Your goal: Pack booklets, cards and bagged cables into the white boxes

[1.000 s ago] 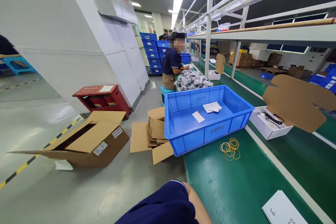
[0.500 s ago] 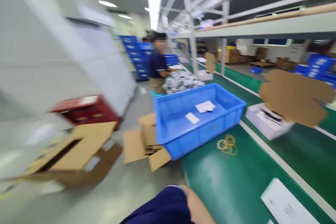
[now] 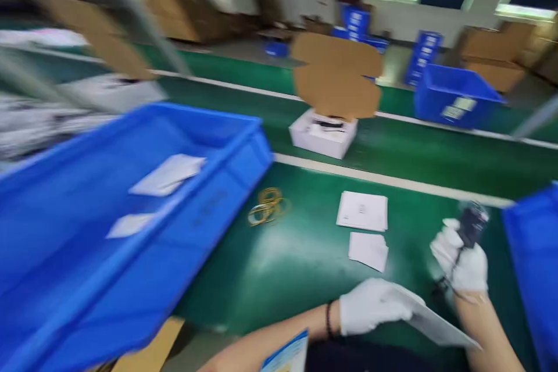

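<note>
Right of the blue bin (image 3: 131,197), gloved left hand (image 3: 370,305) pinches a white sheet (image 3: 431,319), gloved right hand (image 3: 464,258) grips a dark device (image 3: 471,224) whose dangling cord could snag.

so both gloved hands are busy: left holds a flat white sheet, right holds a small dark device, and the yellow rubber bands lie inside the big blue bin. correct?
Not quite. In the head view the rubber bands lie on the green table, beside the blue bin, not inside it. The rest holds: left hand grips the white sheet, right hand holds the dark device.
</note>
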Demonstrator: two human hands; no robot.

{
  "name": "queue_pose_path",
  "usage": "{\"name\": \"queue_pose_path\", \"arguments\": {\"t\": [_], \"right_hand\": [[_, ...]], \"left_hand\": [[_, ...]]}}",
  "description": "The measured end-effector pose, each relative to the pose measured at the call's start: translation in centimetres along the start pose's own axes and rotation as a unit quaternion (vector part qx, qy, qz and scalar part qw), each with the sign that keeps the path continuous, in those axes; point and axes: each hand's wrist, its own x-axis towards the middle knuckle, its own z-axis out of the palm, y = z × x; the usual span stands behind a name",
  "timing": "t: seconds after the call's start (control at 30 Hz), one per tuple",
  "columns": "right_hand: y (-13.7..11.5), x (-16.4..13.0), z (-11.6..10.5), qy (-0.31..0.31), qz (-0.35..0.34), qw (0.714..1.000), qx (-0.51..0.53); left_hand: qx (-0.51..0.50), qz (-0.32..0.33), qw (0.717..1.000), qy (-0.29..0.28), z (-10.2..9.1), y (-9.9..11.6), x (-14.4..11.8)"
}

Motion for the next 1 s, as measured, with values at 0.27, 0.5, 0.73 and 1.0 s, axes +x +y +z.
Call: {"name": "queue_pose_path", "arguments": {"t": [0.27,0.5,0.73,1.0], "right_hand": [[-1.7,-3.5,-3.2,-0.027,-0.169,0.92,0.352],[-1.9,-3.4,-3.8,-0.008,-0.179,0.931,0.319],[-1.0,-2.8,-4.7,-0.011,-0.166,0.942,0.291],[0.5,-4.5,-6.2,0.058,-0.031,0.994,0.092]], "left_hand": [[0.045,-0.024,0.999,0.006,-1.2,1.9,-1.7],[0.02,-0.039,0.997,0.065,-2.1,1.3,-2.3],[-0.086,-0.029,0.99,0.112,-4.1,1.7,-2.2],[-0.045,0.07,0.92,0.382,-16.9,6.8,2.9]]}}
